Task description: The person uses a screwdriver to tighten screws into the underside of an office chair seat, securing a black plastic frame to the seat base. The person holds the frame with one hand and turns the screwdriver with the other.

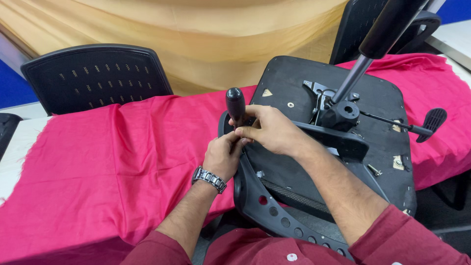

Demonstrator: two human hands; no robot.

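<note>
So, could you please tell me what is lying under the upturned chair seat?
A red cloth lies under the seat, spread over the table. The table's top beneath it is covered and cannot be seen.

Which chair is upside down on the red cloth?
The dismantled office chair under the hands: its seat underside faces up, gas cylinder sticking out. The two black perforated chairs behind the table stand upright.

red cloth (108, 167), black seat (289, 83), black screwdriver (235, 105)
</note>
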